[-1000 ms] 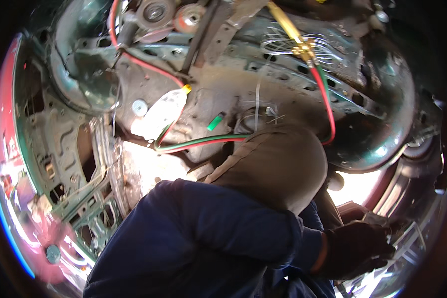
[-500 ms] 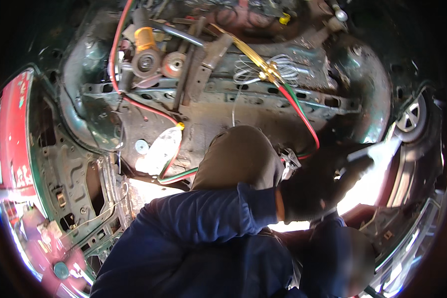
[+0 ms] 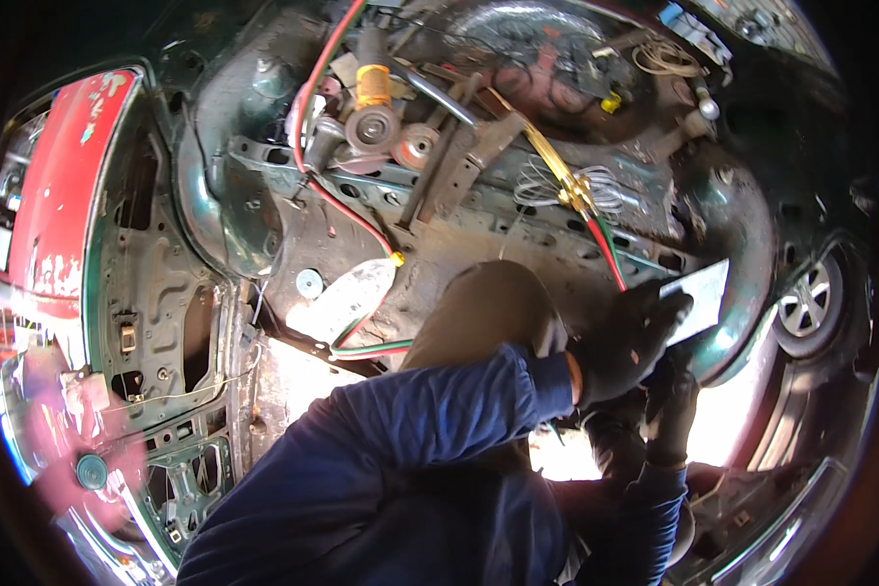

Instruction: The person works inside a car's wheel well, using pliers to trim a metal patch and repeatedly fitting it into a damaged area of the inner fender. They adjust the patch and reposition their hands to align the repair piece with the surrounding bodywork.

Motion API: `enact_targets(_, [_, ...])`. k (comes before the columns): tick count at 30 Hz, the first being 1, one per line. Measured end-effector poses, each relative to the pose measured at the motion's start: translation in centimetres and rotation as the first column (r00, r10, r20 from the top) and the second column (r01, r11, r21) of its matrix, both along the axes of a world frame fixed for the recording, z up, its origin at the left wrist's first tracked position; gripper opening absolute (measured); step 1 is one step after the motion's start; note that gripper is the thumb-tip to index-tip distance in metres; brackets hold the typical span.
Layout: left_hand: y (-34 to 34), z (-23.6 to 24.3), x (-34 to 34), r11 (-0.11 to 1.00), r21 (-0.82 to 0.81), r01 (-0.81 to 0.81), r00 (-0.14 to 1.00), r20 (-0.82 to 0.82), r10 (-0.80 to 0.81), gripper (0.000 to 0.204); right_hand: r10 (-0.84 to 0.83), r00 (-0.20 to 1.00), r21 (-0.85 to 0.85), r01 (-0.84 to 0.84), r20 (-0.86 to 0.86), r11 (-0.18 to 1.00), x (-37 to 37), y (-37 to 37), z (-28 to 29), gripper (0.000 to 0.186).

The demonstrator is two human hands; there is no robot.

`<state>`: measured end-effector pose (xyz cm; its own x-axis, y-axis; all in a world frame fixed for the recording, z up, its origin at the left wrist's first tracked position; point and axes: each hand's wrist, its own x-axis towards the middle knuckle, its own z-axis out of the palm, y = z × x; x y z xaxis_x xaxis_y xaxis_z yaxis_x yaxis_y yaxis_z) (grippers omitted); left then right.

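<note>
My left hand (image 3: 623,347), in a dark glove, is closed on a pale flat metal piece (image 3: 698,298) beside the green right wheel arch (image 3: 747,230). My gloved right hand (image 3: 669,410) is raised just below it, its fingertips largely hidden behind the left hand, so I cannot tell what it holds. My bent knee (image 3: 474,308) is in the middle. Beyond the hands, a brass torch (image 3: 557,166) with red and green hoses (image 3: 606,244) lies near a coil of thin wire (image 3: 606,195). A plastic bottle (image 3: 347,298) with a yellow cap is left of my knee.
An orange angle grinder (image 3: 371,93), metal bars (image 3: 459,176) and discs (image 3: 415,146) lie ahead on the rusty, stripped car body (image 3: 430,244). A stripped door frame (image 3: 151,303) and red panel (image 3: 59,195) stand at left. A wheel (image 3: 806,303) shows at right.
Both hands have moved up from the lower right. The left hand now has the flat piece beside the wheel arch, and the right hand has risen beneath it. The view has shifted, showing more at top.
</note>
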<state>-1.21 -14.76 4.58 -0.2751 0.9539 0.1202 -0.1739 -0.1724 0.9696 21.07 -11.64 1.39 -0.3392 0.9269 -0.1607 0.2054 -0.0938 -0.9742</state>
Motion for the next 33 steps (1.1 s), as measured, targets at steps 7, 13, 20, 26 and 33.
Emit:
enact_targets(7, [0.6, -5.4, -9.9, 0.924, 0.311, -0.223, 0.665, -0.644, 0.377, 0.047, 0.101, 0.951, 0.149, -0.149, 0.292, 0.978, 1.3, 0.1, 11.6, 0.035])
enact_targets(13, [0.2, -3.1, -17.2, 0.997, 0.033, -0.071, 0.855, 0.517, 0.044, 0.052, -0.142, 0.791, 0.398, -0.137, 0.595, 0.907, 5.3, -0.9, 15.1, 0.031])
enact_targets(20, [0.8, -2.3, -13.9, 0.989, 0.142, -0.042, 0.881, 0.473, -0.031, 0.042, 0.261, 0.824, -0.114, -0.236, 0.502, 0.965, 10.6, -0.6, 2.3, 0.035])
enact_targets(26, [2.4, -1.8, -11.6, 0.965, 0.204, 0.167, 0.834, 0.492, -0.249, 0.053, 0.581, 0.014, -0.328, -0.814, 0.814, 0.479, 11.2, -4.1, -19.6, 0.032])
enact_targets(33, [2.2, -4.5, -11.0, 0.995, -0.007, -0.098, 0.993, 0.063, 0.098, 0.056, 0.554, 0.266, -0.517, -0.200, 0.788, 0.832, 8.2, -13.5, -32.1, 0.065])
